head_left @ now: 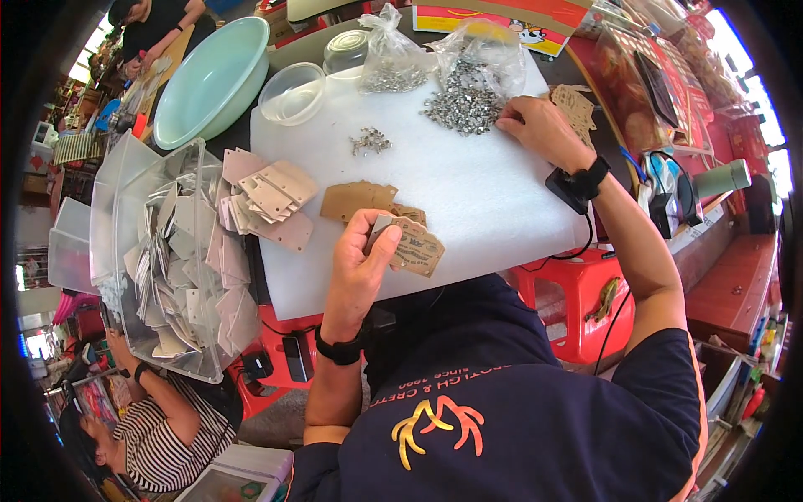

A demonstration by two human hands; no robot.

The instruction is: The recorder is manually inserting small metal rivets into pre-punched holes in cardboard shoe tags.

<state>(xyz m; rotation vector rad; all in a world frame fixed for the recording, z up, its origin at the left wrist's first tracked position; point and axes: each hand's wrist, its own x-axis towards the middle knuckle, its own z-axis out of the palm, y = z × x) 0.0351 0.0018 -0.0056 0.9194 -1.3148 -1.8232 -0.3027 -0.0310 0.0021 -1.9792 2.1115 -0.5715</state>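
Observation:
My left hand holds a small stack of brown cardboard tags over the near edge of a white foam sheet. My right hand reaches to the far right of the sheet, fingers touching a heap of small silver metal eyelets spilling from a clear plastic bag. More brown tags lie flat on the sheet just beyond my left hand. A little cluster of eyelets sits mid-sheet. Pale tags are piled at the sheet's left edge.
A clear plastic bin full of pale tags stands at left. A mint-green basin, a clear bowl and a second eyelet bag sit beyond. A red stool is below. A person in stripes sits lower left; another person works at upper left.

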